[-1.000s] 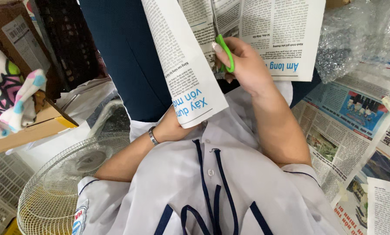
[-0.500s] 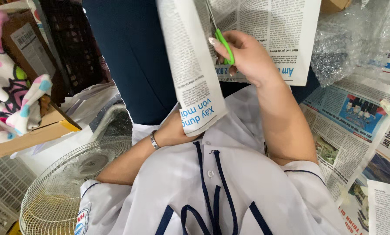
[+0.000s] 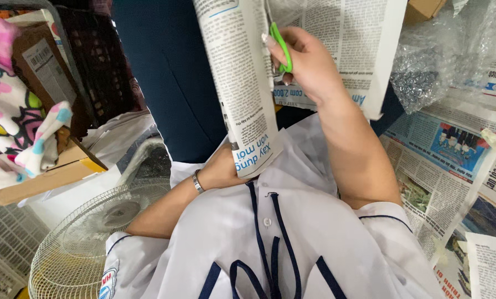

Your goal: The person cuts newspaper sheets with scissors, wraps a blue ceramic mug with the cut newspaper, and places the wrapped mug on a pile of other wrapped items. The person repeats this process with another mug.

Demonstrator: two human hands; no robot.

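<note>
The right hand (image 3: 309, 66) works green-handled scissors (image 3: 280, 47) into a hanging newspaper sheet (image 3: 242, 83); the left hand (image 3: 223, 169) pinches its lower end. The cut seems partway up, blades hidden, uncut paper left above.

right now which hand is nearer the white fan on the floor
The left hand. It holds the lower end of the newspaper, just above and to the right of the fan in the picture. The right hand is higher up, gripping the green-handled scissors.
</note>
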